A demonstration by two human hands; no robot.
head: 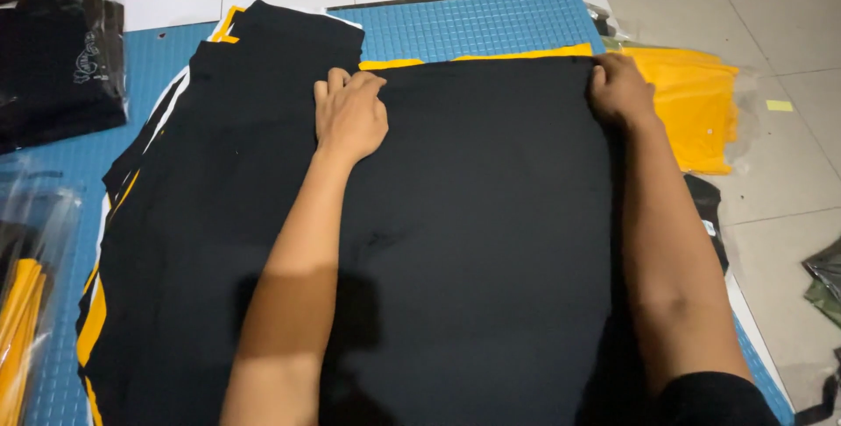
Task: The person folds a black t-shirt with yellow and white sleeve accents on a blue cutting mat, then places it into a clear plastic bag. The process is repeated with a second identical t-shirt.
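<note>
Black garment [473,242], spread on blue mat [477,28]: left hand [350,115] pressed flat on top edge; right hand [620,89] curled, gripping far corner.

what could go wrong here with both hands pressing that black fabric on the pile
1. The left hand and right hand hold only the far edge of the black fabric; the near part lies free and may crease.
2. The stack beneath is uneven, with yellow edges poking out on the left, so layers might slide further out of line.
3. The yellow garment lies close to the right hand and might get dragged along.
</note>
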